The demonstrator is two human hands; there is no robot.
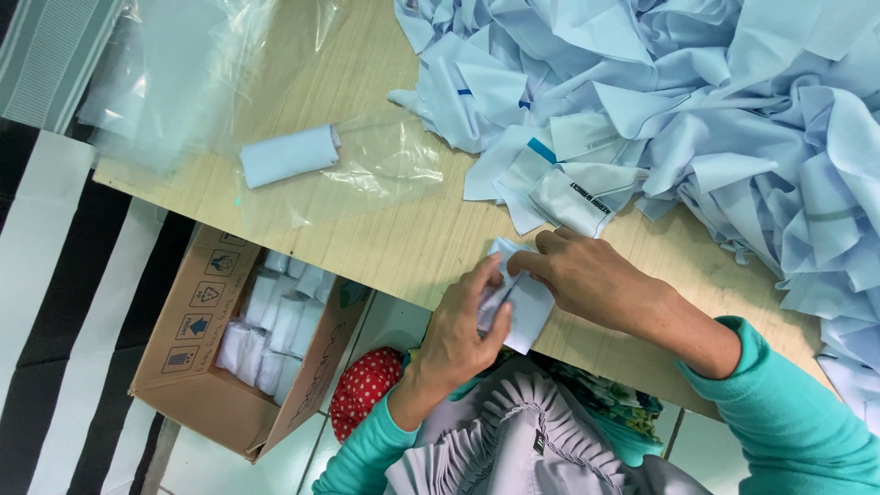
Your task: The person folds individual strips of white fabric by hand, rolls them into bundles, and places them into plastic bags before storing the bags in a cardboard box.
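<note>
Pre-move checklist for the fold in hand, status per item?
1. Both hands on the piece: left hand and right hand both pinch the pale blue cloth piece at the table edge. ok.
2. Fold finished: partly hidden under the fingers. cannot tell.
3. Bagging spot: one rolled piece already lies on the clear plastic bags. ok.
4. Supply: cloth pile heaped on the table, close to the right hand. ok.
5. Cardboard box on the floor: open, rolled pieces inside, room left. ok.
</note>
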